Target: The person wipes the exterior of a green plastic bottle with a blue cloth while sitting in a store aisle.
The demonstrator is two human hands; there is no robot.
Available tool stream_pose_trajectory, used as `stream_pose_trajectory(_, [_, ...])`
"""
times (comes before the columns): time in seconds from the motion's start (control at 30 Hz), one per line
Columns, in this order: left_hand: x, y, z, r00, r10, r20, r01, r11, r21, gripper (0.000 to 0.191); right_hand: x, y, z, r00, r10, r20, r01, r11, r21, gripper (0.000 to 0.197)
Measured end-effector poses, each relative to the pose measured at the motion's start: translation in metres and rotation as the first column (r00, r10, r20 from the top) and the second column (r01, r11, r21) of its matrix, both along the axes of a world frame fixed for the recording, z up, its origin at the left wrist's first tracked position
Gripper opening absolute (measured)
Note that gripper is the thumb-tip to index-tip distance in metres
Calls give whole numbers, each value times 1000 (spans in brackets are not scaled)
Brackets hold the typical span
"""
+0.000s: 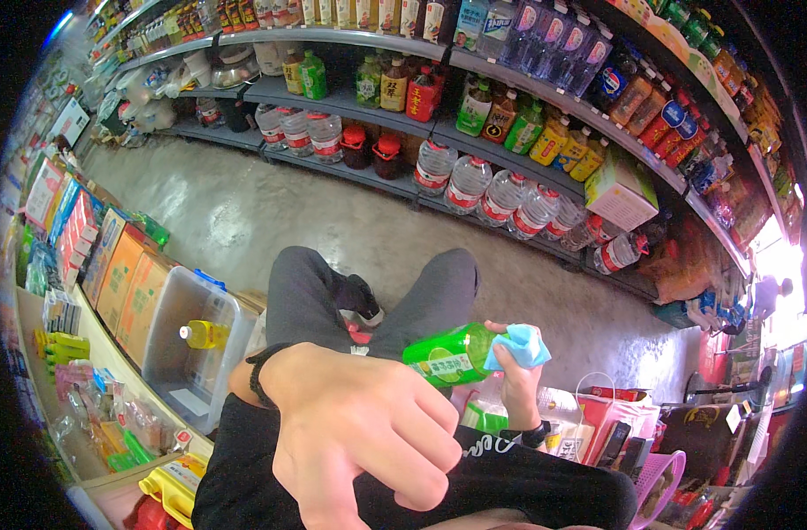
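Note:
My left hand [367,424], with a black braided band at its wrist, is raised close to the camera. Its back faces me and its fingers are loosely curled; the palm side is hidden. Beyond it, my right hand [519,381], with a black band at the wrist, holds a folded light blue cloth [524,346] against the right end of a green plastic drink bottle [448,358]. The bottle lies nearly sideways above my lap, its left end partly behind my left hand. A clear plastic bin [228,371] at the left holds a bottle of yellow liquid [204,334].
Shelves [350,106] of bottled drinks curve across the top, with large water jugs [466,184] on the bottom level. Cardboard boxes [138,298] line the left side. A yellow jug [178,483] is at lower left, a pink plastic basket [662,487] at lower right. A person [768,295] is far right.

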State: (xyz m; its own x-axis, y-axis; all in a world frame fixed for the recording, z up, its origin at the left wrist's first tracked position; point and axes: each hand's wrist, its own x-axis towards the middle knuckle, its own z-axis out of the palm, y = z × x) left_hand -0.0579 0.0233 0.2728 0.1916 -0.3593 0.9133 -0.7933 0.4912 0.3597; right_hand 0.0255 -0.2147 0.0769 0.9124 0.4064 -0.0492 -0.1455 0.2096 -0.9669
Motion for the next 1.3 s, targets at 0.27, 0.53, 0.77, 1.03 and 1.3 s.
stream_pose_trajectory(0.27, [28, 25, -57, 804, 518, -292, -329, 797, 507, 30, -1, -1, 2, 1000, -18, -7, 17, 999, -36, 39])
stream_pose_trajectory(0.53, [63, 1, -228, 664, 533, -524, -101, 759, 644, 91, -2, 1, 6, 1000, -25, -1, 25, 1000, 9, 33])
stream_pose_trajectory(0.77, [55, -23, -260, 518, 358, -777, 95, 879, 468, 99, -1, 0, -1, 1000, -13, 12, 12, 998, 63, 25])
stream_pose_trajectory(1.03, [48, -21, -252, 442, 459, -771, 105, 827, 552, 88, -2, 1, 0, 1000, 13, -15, -12, 999, 46, 26])
stream_pose_trajectory(1.3, [46, -21, -254, 430, 487, -760, 99, 812, 576, 92, -1, 2, -2, 997, 2, 82, -3, 1000, 14, 27])
